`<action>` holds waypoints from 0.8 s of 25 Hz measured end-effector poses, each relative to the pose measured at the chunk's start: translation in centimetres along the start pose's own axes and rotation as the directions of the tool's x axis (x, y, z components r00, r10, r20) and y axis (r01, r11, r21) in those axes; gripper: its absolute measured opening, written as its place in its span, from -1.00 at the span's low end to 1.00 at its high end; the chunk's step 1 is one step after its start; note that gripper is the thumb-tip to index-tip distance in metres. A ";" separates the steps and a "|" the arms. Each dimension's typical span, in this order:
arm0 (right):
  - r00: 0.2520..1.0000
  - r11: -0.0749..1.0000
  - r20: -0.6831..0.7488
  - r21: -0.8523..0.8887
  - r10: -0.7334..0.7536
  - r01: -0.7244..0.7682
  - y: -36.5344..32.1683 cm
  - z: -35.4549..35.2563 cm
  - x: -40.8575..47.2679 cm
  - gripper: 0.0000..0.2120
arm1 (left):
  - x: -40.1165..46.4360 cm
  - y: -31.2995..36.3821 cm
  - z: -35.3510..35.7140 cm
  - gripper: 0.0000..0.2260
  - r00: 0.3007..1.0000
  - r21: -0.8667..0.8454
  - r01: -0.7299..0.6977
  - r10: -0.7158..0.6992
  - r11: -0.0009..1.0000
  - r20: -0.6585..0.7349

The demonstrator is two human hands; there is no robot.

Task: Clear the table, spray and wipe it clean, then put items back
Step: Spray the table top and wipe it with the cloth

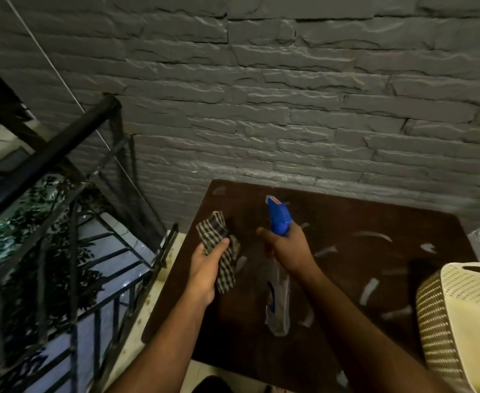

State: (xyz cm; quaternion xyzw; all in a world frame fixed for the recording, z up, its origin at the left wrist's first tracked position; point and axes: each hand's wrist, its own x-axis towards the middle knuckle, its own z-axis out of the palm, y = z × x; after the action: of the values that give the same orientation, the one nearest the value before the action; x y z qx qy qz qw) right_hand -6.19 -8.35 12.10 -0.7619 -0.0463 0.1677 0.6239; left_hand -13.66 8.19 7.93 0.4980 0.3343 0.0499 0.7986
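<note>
Right hand [285,249] hides spray bottle [277,293] neck; basket [460,316] cut off.

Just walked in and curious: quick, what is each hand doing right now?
Left hand: fingers curled round a checked cloth.
Right hand: fingers gripping the neck of a blue-topped spray bottle above the table.

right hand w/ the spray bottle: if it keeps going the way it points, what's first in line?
Likely the stone wall. The right hand aims the spray bottle up-frame over bare tabletop; nothing else shows in that line, though depth is unclear.
</note>
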 end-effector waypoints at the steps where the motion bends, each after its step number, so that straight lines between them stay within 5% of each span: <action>1: 1.000 1.000 0.005 -0.010 0.005 -0.004 0.2 0.3 0.2 -0.69 | 0.4 0.1 -0.3 -0.73 1.000 0.003 0.001 -0.001 1.000 -0.015; 11: 0.990 0.989 -0.020 -0.035 0.143 -0.143 -0.1 4.3 5.2 -0.71 | 8.2 4.2 -3.3 -0.75 0.999 0.039 0.052 -0.052 0.998 -0.011; 20: 0.963 0.962 -0.046 -0.045 0.266 -0.268 0.5 8.3 11.5 -0.78 | 17.8 6.5 -6.1 -0.84 0.999 0.194 -0.034 0.041 0.980 -0.029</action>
State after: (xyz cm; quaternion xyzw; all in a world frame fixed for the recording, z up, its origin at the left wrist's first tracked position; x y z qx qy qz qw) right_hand 1.95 2.51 7.93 -0.7800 0.0646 0.2339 0.5768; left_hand -1.81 23.40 2.98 0.5784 0.3412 0.0405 0.7399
